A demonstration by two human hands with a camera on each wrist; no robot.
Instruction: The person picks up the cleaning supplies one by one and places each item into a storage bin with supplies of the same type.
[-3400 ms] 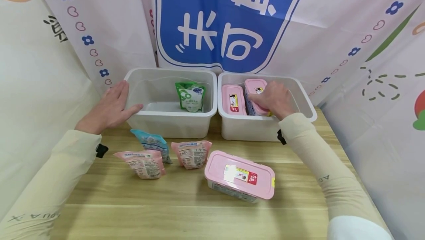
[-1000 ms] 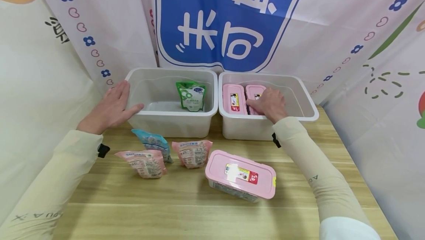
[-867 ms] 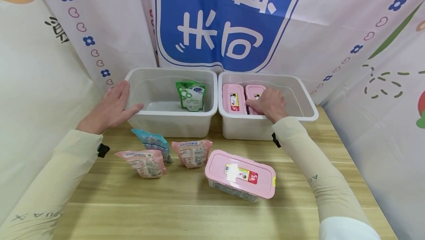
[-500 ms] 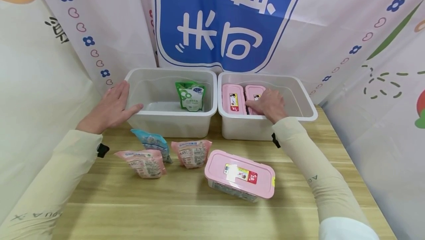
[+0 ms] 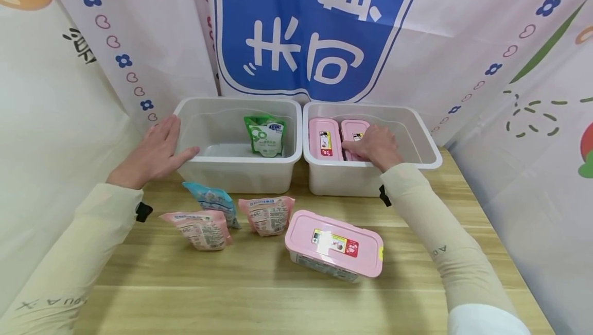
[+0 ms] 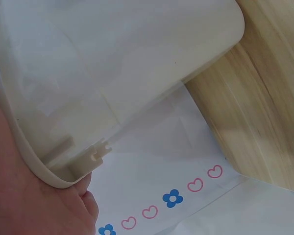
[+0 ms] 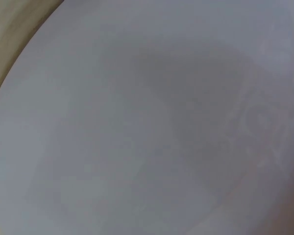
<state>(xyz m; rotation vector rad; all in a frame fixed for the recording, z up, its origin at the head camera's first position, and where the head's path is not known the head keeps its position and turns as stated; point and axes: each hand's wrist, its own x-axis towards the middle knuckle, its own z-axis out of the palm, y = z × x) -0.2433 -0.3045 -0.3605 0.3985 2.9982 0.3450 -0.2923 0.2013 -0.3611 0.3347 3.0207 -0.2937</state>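
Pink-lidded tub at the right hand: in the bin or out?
In. That tub sits inside the right bin beside another pink-lidded tub; the bin's front wall hides its lower part.

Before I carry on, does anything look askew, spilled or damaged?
I see no spill or damage. The pink-lidded box on the table sits at an angle to the right bin, whereas the two pink-lidded boxes inside it stand neatly side by side.
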